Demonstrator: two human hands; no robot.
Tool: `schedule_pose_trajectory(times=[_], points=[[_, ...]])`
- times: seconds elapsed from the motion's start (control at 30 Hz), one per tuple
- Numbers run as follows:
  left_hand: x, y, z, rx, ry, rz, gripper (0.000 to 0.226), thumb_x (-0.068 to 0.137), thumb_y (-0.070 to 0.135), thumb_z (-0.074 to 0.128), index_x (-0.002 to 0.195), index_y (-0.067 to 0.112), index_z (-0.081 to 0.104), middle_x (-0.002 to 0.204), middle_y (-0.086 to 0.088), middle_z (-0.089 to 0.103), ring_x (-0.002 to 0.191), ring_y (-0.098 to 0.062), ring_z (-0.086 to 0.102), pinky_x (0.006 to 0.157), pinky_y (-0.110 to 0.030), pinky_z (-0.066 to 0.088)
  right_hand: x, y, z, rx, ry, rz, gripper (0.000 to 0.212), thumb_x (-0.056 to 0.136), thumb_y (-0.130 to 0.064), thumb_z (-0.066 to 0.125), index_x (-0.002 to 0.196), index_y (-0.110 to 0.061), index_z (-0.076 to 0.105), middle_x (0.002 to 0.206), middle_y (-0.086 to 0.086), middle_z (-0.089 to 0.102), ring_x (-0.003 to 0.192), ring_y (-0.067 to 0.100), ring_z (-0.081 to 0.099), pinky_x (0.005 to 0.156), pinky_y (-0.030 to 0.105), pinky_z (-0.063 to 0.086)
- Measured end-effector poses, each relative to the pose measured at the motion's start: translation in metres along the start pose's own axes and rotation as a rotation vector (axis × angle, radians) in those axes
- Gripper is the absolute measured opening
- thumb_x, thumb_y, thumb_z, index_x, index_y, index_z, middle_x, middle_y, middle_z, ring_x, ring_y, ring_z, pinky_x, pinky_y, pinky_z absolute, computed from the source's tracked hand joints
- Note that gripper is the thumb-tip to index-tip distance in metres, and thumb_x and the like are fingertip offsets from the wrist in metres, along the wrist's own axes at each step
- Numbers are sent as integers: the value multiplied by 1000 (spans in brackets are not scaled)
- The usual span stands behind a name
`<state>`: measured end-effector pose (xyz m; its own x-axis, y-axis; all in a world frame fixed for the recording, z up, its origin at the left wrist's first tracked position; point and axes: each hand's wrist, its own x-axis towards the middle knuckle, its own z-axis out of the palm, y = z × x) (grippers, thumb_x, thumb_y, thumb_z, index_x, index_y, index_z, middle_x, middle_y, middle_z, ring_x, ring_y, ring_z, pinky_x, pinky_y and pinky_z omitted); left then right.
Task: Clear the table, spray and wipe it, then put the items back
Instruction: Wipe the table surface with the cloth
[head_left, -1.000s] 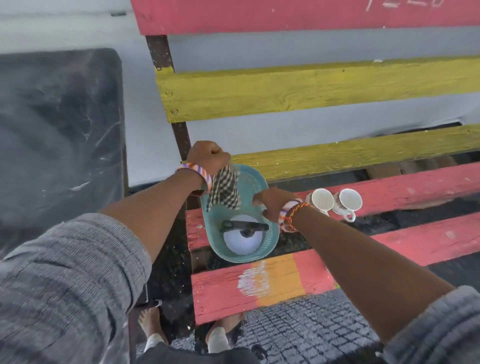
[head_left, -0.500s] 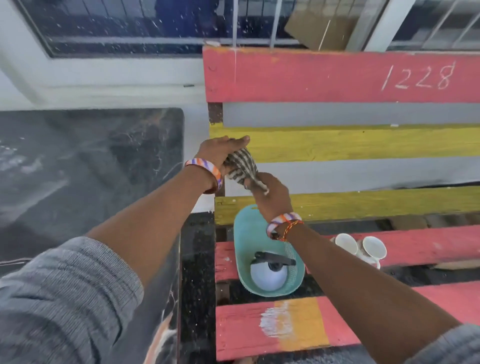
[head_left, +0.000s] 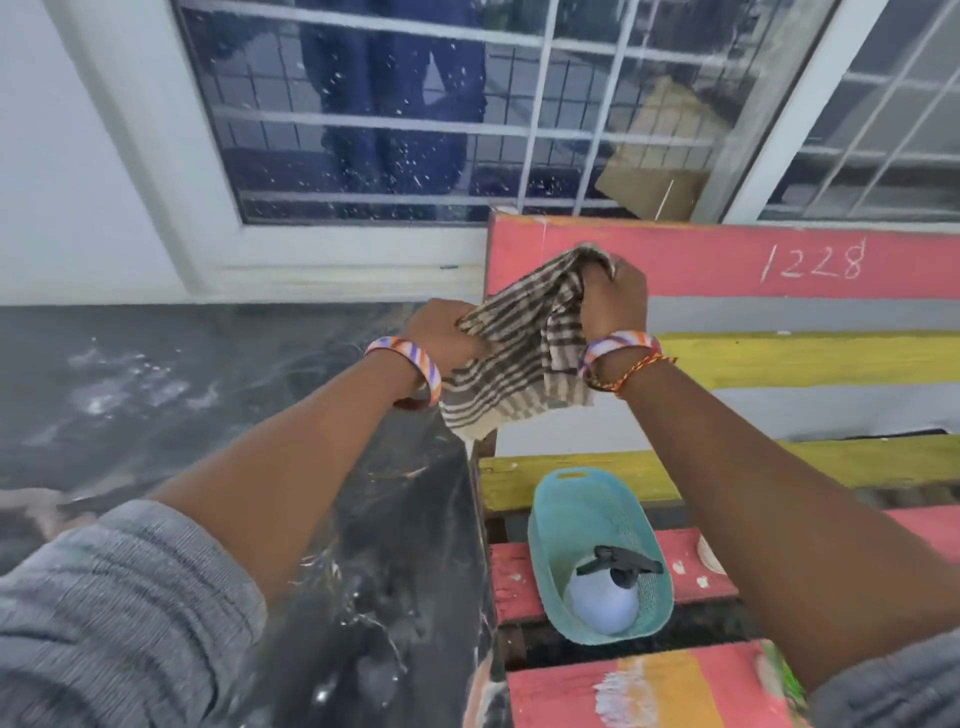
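L+R hands (head_left: 447, 332) (head_left: 615, 301) grip cloth (head_left: 519, 364) | sprayer (head_left: 605, 597) in basket (head_left: 550, 530)

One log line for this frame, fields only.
phase: unfolding cloth | left hand: grips cloth | right hand: grips cloth | spray bottle: in basket

The cloth (head_left: 519, 358) is woven, striped, matt. The basket (head_left: 582, 519) is perforated teal plastic. The bench (head_left: 727, 270) is rough painted wood, chipped. The table (head_left: 156, 395) is dark, glossy polished stone.

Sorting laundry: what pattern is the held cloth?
Brown and cream stripes on the cloth, clearest in the head view.
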<state>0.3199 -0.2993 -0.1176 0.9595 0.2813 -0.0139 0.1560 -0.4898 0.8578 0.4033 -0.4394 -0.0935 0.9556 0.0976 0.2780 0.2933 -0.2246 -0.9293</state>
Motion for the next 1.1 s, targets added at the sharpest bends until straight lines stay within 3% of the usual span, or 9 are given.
schedule_pose_trajectory(times=[0.13,0.27,0.37,0.47,0.6,0.73,0.87,0.93,1.1], points=[[-14,5,-44,77,101,54,31,86,27,63,61,14,51,57,-5,45,52,-10,38,46,-10,31,-2,-39,15,51,76,9,22,93,-8,44,94,-5,66,86,9,55,80,15,47,60,24,33],[-31,3,-89,286,284,93,37,93,33,51,63,13,44,61,-3,44,65,-22,44,66,-31,32,0,-61,35,-128,-96,96,37,84,-28,49,84,7,62,86,28,63,84,38,62,82,46,52],[-41,-15,-115,385,308,115,32,92,34,51,91,5,63,93,-18,64,98,-32,58,79,-31,38,-14,-66,42,-392,-199,143,49,90,-40,41,58,-4,46,69,24,58,69,35,62,61,40,53],[-57,-29,-134,512,180,101,37,91,36,54,104,3,65,108,-17,67,105,-33,58,82,-29,39,-34,-60,60,-65,-373,512,33,100,-25,38,78,-5,52,43,7,58,31,11,56,42,21,52],[-75,-27,-157,567,140,87,34,87,32,60,112,10,67,118,-8,67,110,-25,57,92,-28,41,-45,-51,98,256,-427,667,34,102,-11,29,128,4,44,119,27,60,114,33,60,96,46,43],[-77,-23,-154,516,-113,126,34,85,36,62,109,13,67,97,-2,68,87,-18,60,82,-26,43,-43,-45,113,553,-403,702,26,101,-16,31,93,-10,55,82,11,69,86,25,66,54,33,59],[-56,-76,-120,401,-416,-145,30,71,42,76,92,22,70,83,-4,75,66,-14,70,77,-37,59,-45,-11,101,-579,-397,507,28,99,-14,35,119,-3,51,105,15,60,101,22,56,83,23,45],[-63,-76,-108,357,-435,-100,24,83,30,66,103,18,68,94,-4,73,77,-11,67,81,-32,56,-54,1,93,-903,-373,400,26,100,-15,31,88,-8,53,80,6,44,78,17,49,66,19,38],[-72,-121,-109,470,-33,-205,22,87,28,59,91,10,71,103,-10,72,99,-27,65,86,-30,49,-102,28,117,-565,-238,496,41,95,-28,43,125,0,48,132,22,51,121,36,50,99,42,45]])
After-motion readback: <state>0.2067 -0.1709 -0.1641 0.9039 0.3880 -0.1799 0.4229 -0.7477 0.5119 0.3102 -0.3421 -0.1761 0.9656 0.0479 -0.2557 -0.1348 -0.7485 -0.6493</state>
